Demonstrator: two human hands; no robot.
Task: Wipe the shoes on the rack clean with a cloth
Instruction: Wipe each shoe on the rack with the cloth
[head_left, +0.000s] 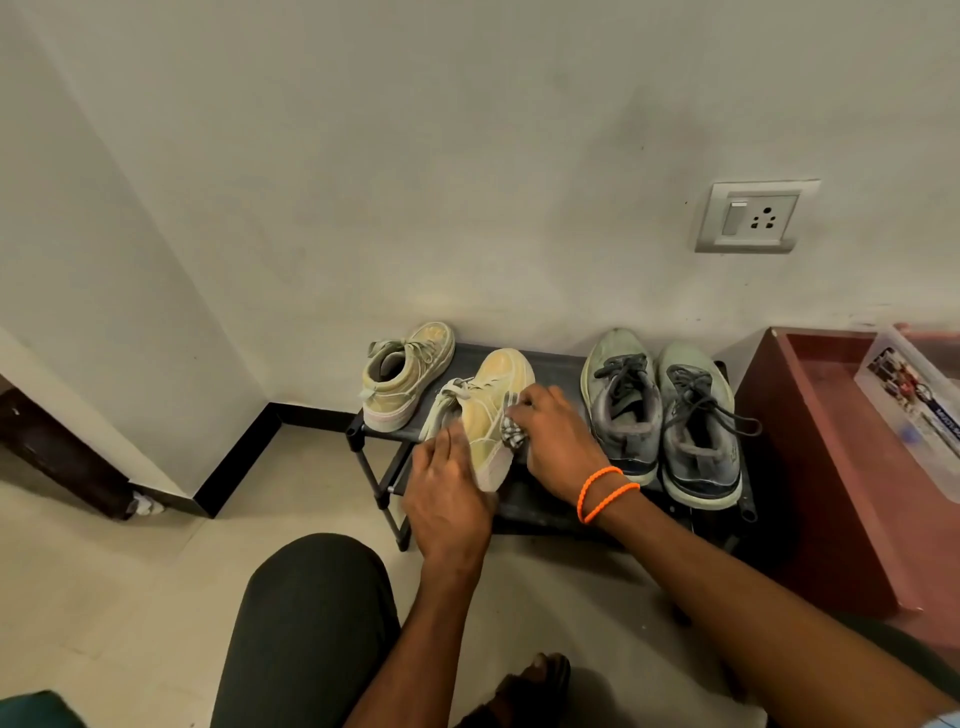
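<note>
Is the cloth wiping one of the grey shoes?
No, the right hand presses the checked cloth on the tan high-top shoe.

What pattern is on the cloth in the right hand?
A grey-and-white check on the cloth, bunched under the right hand; head view.

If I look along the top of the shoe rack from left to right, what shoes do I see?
Beige high-top shoe → yellow shoe being wiped → first grey running shoe → second grey running shoe.
</note>
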